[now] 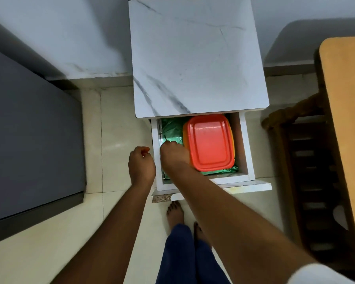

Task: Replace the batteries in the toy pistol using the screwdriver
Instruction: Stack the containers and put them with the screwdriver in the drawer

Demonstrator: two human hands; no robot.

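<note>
Curling inward, the fingers of our right hand are bunched down inside the open drawer, at its left side over the green lining; whether they pinch anything we cannot tell, since the knuckles hide what lies beneath. Our left hand hangs just outside the drawer's left wall, its fingers loosely curled, with a small orange thing showing at the fingertips; whether it is held we cannot tell. Just right of our right hand, touching it, a red-lidded box fills most of the drawer on the green lining. We see no toy pistol or screwdriver plainly; if either is in the drawer, it is hidden under the hand or the box. The drawer is pulled toward us from a small cabinet with a white marbled top. Near us, our bare feet stand on the pale tiled floor. A grey surface lies at the left, and a wooden counter edge and dark chair at the right.
</note>
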